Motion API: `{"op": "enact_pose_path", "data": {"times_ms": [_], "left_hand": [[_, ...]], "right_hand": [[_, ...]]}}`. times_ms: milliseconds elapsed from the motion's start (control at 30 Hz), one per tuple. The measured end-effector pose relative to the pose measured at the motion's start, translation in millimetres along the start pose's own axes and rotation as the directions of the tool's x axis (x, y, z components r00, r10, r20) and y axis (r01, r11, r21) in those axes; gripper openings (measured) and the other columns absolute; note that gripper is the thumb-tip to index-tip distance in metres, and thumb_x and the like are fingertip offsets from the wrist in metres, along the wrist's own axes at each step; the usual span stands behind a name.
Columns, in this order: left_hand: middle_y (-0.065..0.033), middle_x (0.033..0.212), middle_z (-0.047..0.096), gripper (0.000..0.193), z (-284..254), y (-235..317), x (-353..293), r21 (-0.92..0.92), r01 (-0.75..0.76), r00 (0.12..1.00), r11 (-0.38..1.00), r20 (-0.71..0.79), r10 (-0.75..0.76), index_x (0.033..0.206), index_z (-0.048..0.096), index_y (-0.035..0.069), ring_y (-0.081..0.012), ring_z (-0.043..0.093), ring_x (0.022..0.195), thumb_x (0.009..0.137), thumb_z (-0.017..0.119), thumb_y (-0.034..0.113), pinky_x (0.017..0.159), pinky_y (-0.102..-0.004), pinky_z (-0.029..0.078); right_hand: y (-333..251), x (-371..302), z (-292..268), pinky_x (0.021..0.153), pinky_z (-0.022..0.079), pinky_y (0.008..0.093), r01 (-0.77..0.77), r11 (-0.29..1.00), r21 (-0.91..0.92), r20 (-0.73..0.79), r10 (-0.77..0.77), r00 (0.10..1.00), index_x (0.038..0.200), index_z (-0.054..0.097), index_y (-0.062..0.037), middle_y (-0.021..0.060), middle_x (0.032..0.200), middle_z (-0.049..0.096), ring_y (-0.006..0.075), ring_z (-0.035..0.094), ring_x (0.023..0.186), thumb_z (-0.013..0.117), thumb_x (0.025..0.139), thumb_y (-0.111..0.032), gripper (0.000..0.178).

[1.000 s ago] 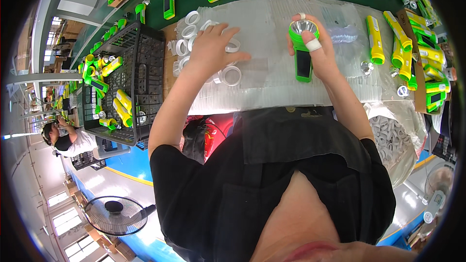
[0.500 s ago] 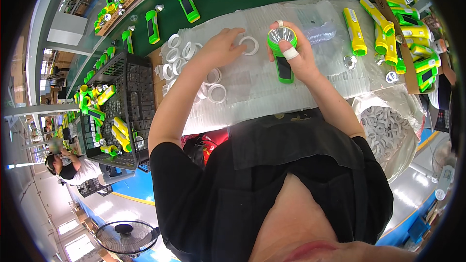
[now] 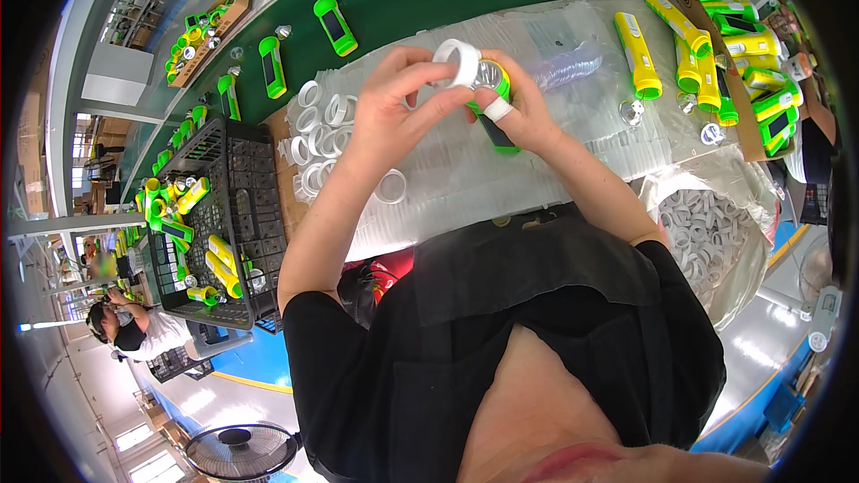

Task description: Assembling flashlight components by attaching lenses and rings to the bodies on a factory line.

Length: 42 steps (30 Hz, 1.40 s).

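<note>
My left hand [image 3: 400,100] grips a white plastic ring [image 3: 463,63] between thumb and fingers, tilted beside the flashlight's head. My right hand [image 3: 521,105] is wrapped round a green flashlight [image 3: 502,137] with a dark panel on its body, and its silvery reflector faces up. White tape covers the right thumb. Ring and flashlight are close together; whether they touch I cannot tell. Left of the hands, several loose white rings [image 3: 391,186] lie on the plastic-covered table [image 3: 465,165].
At the left stands a black crate [image 3: 255,188] with green and yellow flashlights. Yellow flashlight bodies [image 3: 637,55] lie at the right, next to a full cardboard box [image 3: 735,125]. Below it sits a sack of white rings [image 3: 702,233]. More flashlights [image 3: 335,26] rest on the green belt.
My left hand has picked up a white ring from the table and brought it right to the flashlight. The right hand with the flashlight has shifted slightly left.
</note>
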State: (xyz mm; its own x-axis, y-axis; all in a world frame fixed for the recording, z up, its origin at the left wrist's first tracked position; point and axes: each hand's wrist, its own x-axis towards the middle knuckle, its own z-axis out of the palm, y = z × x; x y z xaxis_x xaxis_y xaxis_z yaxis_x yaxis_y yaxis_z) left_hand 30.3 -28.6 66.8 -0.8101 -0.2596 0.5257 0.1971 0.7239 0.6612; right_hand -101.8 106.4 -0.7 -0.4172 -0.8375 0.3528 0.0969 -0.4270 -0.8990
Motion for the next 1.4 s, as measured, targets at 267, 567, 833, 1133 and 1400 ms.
{"op": "enact_pose_path", "data": {"times_ms": [267, 567, 833, 1133, 1400], "left_hand": [[-0.0074, 0.094, 0.059, 0.025, -5.4, 4.2, 4.2, 0.095, -0.006, 0.993, 0.996, 0.120, -0.006, 0.098, 0.075, 0.010, -0.0210, 0.059, 0.082, 0.076, 0.081, 0.022, 0.068, -0.0310, 0.050], [-0.0068, 0.095, 0.059, 0.027, -4.2, 8.1, 12.5, 0.079, -0.030, 0.983, 0.996, 0.181, 0.016, 0.098, 0.076, 0.012, -0.0215, 0.060, 0.084, 0.075, 0.081, 0.023, 0.071, -0.0324, 0.049], [-0.0070, 0.108, 0.066, 0.042, 29.8, 16.8, 16.9, 0.018, 0.001, 0.968, 1.000, 0.251, -0.005, 0.107, 0.061, 0.010, -0.0217, 0.064, 0.093, 0.072, 0.084, 0.019, 0.078, -0.0336, 0.051], [-0.0055, 0.104, 0.069, 0.039, 62.3, 14.7, 15.2, -0.090, -0.018, 0.990, 0.996, 0.135, 0.030, 0.101, 0.055, 0.007, -0.0224, 0.068, 0.093, 0.075, 0.082, 0.017, 0.077, -0.0336, 0.054], [-0.0063, 0.102, 0.070, 0.036, 64.2, 13.3, 16.5, -0.105, -0.035, 0.992, 0.994, 0.114, 0.047, 0.098, 0.059, 0.005, -0.0218, 0.067, 0.091, 0.073, 0.083, 0.016, 0.075, -0.0330, 0.053]], "right_hand": [[3.3, -1.8, -2.1, 0.071, 0.052, 0.0309, 0.004, 0.997, -0.073, 0.076, 0.002, 0.997, 0.131, 0.044, -0.0032, 0.0091, 0.108, 0.058, 0.0163, 0.061, 0.084, 0.060, 0.095, -0.026, 0.046], [-9.2, 4.6, -16.2, 0.086, 0.051, 0.0310, 0.278, 0.868, -0.412, 0.078, -0.270, 0.960, 0.147, 0.033, -0.0081, 0.0100, 0.117, 0.059, 0.0186, 0.060, 0.102, 0.062, 0.095, -0.023, 0.061], [-99.4, 31.7, -63.3, 0.082, 0.052, 0.0333, 0.388, 0.573, -0.721, 0.425, -0.077, 0.902, 0.109, 0.061, -0.0018, 0.0093, 0.101, 0.065, 0.0225, 0.065, 0.091, 0.081, 0.075, -0.021, 0.044], [-150.6, 62.4, -43.4, 0.070, 0.050, 0.0357, 0.386, 0.269, -0.882, 0.470, 0.526, 0.709, 0.095, 0.056, -0.0037, 0.0085, 0.089, 0.055, 0.0241, 0.057, 0.081, 0.073, 0.069, -0.006, 0.030], [-144.5, 57.6, -40.9, 0.065, 0.049, 0.0351, 0.391, 0.267, -0.881, 0.473, 0.497, 0.727, 0.085, 0.057, -0.0026, 0.0077, 0.083, 0.057, 0.0245, 0.059, 0.074, 0.073, 0.066, -0.005, 0.025]]}}
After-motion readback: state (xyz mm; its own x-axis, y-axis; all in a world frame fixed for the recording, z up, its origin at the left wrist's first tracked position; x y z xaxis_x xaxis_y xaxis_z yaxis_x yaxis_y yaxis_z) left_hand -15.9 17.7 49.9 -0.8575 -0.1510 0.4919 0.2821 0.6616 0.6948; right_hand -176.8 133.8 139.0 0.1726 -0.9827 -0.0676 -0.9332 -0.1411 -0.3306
